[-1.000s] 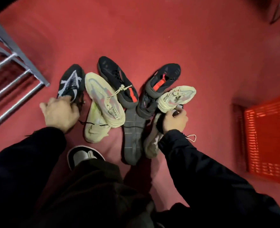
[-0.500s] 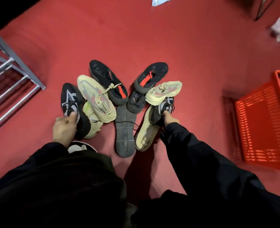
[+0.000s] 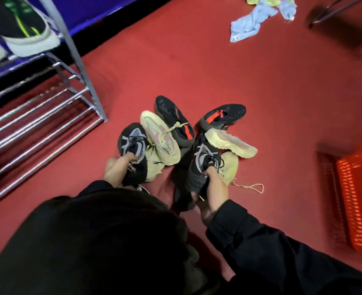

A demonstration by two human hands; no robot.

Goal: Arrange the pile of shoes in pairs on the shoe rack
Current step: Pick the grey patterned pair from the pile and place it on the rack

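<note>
The left hand (image 3: 117,170) is gripping a black-and-grey sneaker (image 3: 133,153) at its collar, fingers tucked inside and out of sight. The right hand (image 3: 213,189) is gripping its twin (image 3: 203,165) the same way, fingertips hidden in the opening. Both are sitting at the pile's (image 3: 186,137) near edge on the red floor (image 3: 261,92). The rack (image 3: 54,103) is standing at left, cut off by the frame, a blurred shoe (image 3: 24,24) resting on its upper shelf. An orange basket (image 3: 359,194) is running off the right edge.
</note>
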